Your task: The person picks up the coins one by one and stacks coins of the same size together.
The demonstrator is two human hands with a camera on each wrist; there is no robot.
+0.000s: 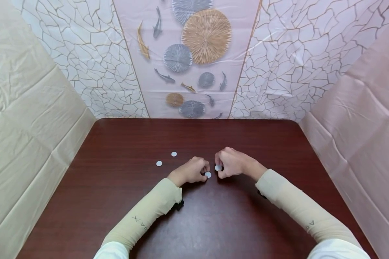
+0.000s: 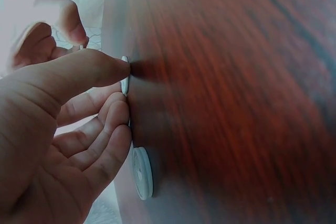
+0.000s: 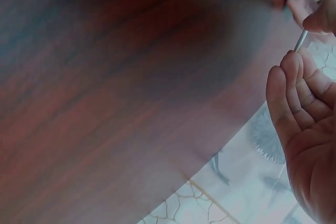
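Observation:
In the head view my left hand (image 1: 192,170) is low over the dark table, near its middle, and pinches a small white disc (image 1: 208,175) between thumb and fingers. The left wrist view shows that disc (image 2: 125,80) edge-on at the tabletop, under the thumb tip. Just to the right, my right hand (image 1: 235,163) pinches a second white disc (image 1: 218,168). Seen from the right wrist, this one (image 3: 301,41) is a thin edge held between thumb and fingertips, raised off the wood. A narrow gap separates the two hands.
Two more white discs, one nearer the back (image 1: 174,154) and one farther left (image 1: 159,163), lie flat on the table (image 1: 123,212) left of my left hand. Patterned cloth (image 1: 188,82) hangs behind the table's back edge, with plain cloth walls at both sides.

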